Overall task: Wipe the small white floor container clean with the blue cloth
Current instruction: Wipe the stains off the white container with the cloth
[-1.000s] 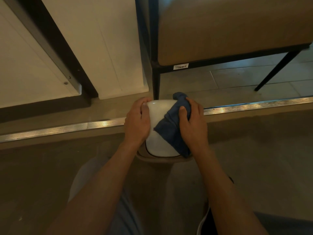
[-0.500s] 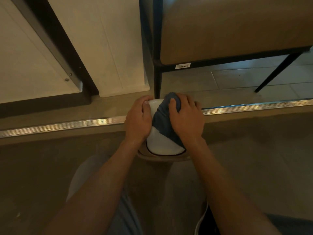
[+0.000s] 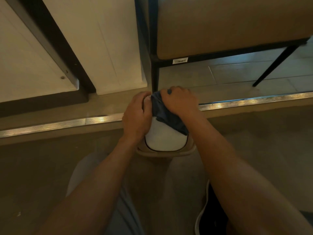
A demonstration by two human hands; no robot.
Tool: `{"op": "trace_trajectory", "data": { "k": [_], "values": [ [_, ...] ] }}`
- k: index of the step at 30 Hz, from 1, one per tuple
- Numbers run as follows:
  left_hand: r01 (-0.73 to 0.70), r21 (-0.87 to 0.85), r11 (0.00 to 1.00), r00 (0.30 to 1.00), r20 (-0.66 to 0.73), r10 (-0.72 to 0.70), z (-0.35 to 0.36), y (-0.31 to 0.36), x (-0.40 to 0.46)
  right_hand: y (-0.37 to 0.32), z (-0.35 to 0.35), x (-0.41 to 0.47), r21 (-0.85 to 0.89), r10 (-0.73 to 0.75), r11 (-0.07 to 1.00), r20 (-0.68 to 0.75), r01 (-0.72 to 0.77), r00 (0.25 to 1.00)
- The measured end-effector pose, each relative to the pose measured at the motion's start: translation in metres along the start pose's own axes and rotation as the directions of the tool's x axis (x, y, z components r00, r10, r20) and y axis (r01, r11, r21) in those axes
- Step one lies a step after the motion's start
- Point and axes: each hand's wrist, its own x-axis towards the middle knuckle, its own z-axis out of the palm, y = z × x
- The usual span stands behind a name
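- The small white container (image 3: 162, 139) stands on the floor, low in the middle of the head view, just on the near side of a metal threshold strip (image 3: 67, 123). Its domed white top faces the camera; a tan rim or base shows around its near edge.
- The blue cloth (image 3: 166, 116) lies draped over the far-right part of the container's top, in contact with it. The near-left portion of the top is uncovered.
- The right hand (image 3: 180, 101) rests on the cloth at the far edge of the container, fingers curled into the fabric and gripping it; a fold of cloth shows between the fingers.
- The left hand (image 3: 135, 116) grips the container's left side, fingers curled over its far-left edge, thumb against the top beside the cloth.
- Both forearms reach in from the bottom of the frame.
- Beyond the strip: a black-framed seat (image 3: 228, 28) with a barcode label (image 3: 180, 60) on its frame, standing on tiled floor.
- To the far left, white panels with a dark diagonal frame (image 3: 55, 44).
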Motion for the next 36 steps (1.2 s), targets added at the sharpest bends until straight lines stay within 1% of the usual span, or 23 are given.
{"op": "trace_trajectory", "data": {
  "k": [2, 4, 6, 9, 11, 13, 15, 17, 19, 22, 24, 26, 28, 30, 32, 34, 36],
  "values": [
    [0.003, 0.008, 1.000, 1.000, -0.006, -0.003, 0.000, 0.000, 0.000, 0.003, -0.003, -0.002, 0.033, -0.079, 0.996, -0.007, 0.079, 0.997],
    [0.003, 0.028, 1.000, 1.000, -0.012, -0.003, 0.000, -0.001, -0.001, 0.009, -0.004, -0.012, 0.061, -0.155, 0.985, -0.076, 0.160, 0.985],
    [0.003, 0.044, 0.999, 1.000, -0.007, -0.003, 0.000, -0.001, -0.001, 0.018, -0.002, -0.021, 0.118, -0.171, 0.975, -0.156, 0.191, 0.973],
    [0.015, 0.065, 0.998, 1.000, -0.006, -0.015, 0.000, 0.002, 0.000, 0.031, 0.004, -0.032, 0.319, -0.107, 0.931, -0.229, 0.179, 0.967],
    [0.025, 0.072, 0.997, 1.000, -0.005, -0.025, 0.000, 0.004, -0.001, 0.039, 0.011, -0.042, 0.461, -0.021, 0.876, -0.258, 0.142, 0.966],
    [0.017, 0.073, 0.997, 1.000, -0.005, -0.017, -0.001, 0.004, -0.003, 0.042, 0.016, -0.051, 0.613, 0.082, 0.785, -0.244, 0.088, 0.966],
    [0.008, 0.079, 0.997, 1.000, 0.001, -0.008, -0.002, 0.004, -0.003, 0.042, 0.017, -0.055, 0.696, 0.162, 0.718, -0.195, 0.020, 0.967],
    [0.000, 0.110, 0.994, 1.000, 0.014, -0.002, -0.001, 0.004, -0.001, 0.039, 0.013, -0.051, 0.694, 0.211, 0.719, -0.153, -0.047, 0.966],
    [-0.025, 0.173, 0.985, 0.999, 0.030, 0.020, 0.000, 0.004, 0.000, 0.033, 0.003, -0.042, 0.642, 0.248, 0.757, -0.109, -0.122, 0.963],
    [-0.091, 0.261, 0.961, 0.995, 0.061, 0.078, 0.001, 0.003, 0.001, 0.023, -0.009, -0.024, 0.469, 0.267, 0.856, -0.035, -0.220, 0.963],
    [-0.124, 0.270, 0.955, 0.989, 0.112, 0.097, 0.000, 0.002, 0.004, 0.019, -0.009, -0.015, 0.388, 0.250, 0.895, -0.025, -0.221, 0.968],
    [-0.142, 0.282, 0.949, 0.983, 0.154, 0.101, -0.002, 0.003, 0.005, 0.019, -0.006, -0.014, 0.376, 0.188, 0.914, -0.058, -0.153, 0.980],
    [-0.139, 0.300, 0.944, 0.981, 0.173, 0.090, -0.003, 0.004, 0.006, 0.023, -0.004, -0.019, 0.368, 0.084, 0.929, -0.130, -0.030, 0.988],
    [-0.118, 0.312, 0.943, 0.979, 0.196, 0.057, -0.004, 0.006, 0.009, 0.028, -0.001, -0.023, 0.356, -0.025, 0.930, -0.191, 0.093, 0.981],
    [-0.074, 0.330, 0.941, 0.977, 0.215, 0.001, -0.003, 0.010, 0.013, 0.032, 0.001, -0.026, 0.348, -0.116, 0.918, -0.221, 0.190, 0.968],
    [-0.014, 0.349, 0.937, 0.978, 0.202, -0.061, 0.002, 0.014, 0.018, 0.035, 0.003, -0.030, 0.346, -0.163, 0.903, -0.273, 0.255, 0.948],
    [0.018, 0.360, 0.933, 0.983, 0.162, -0.081, 0.005, 0.016, 0.019, 0.037, 0.005, -0.035, 0.372, -0.149, 0.888, -0.323, 0.270, 0.935]
  ]
}}
